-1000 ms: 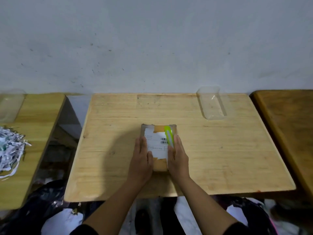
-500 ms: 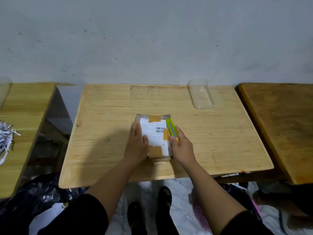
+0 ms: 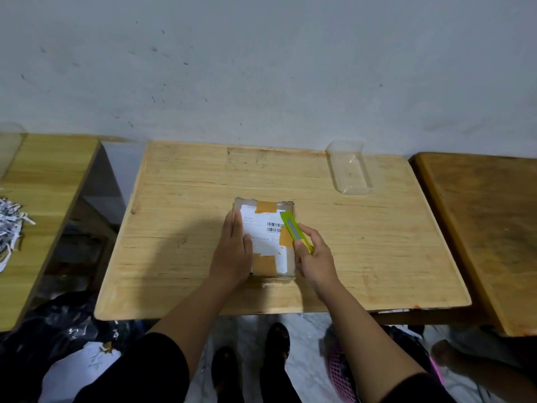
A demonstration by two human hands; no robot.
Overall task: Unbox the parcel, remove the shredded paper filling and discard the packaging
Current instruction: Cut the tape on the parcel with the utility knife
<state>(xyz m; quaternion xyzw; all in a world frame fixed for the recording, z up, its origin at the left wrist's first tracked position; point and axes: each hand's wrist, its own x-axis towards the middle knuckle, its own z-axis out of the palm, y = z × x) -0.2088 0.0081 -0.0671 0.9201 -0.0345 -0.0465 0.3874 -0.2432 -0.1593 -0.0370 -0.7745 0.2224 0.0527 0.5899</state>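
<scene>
Well to the left of the left hand, a heap of shredded paper (image 3: 10, 225) lies on the left desk (image 3: 49, 175), the first of three wooden desks in view. The left hand (image 3: 232, 251) lies flat, fingers straight, pressing on the left part of the one parcel (image 3: 266, 237), which sits on the middle desk (image 3: 180, 228) between the two hands. The parcel is a small cardboard box under clear wrap, with one white shipping label and three patches of brown tape. Two barcodes are printed on the label just beyond the left hand's fingertips; the lines of text beside them are too small to read. The right hand (image 3: 315, 257) grips one lime-green utility knife (image 3: 295, 231), fingers curled round its handle, the tip resting on the parcel's right edge. Beyond and to the right of the right hand stands one clear plastic container (image 3: 350, 170). Further right is the darker third desk (image 3: 479, 222).
</scene>
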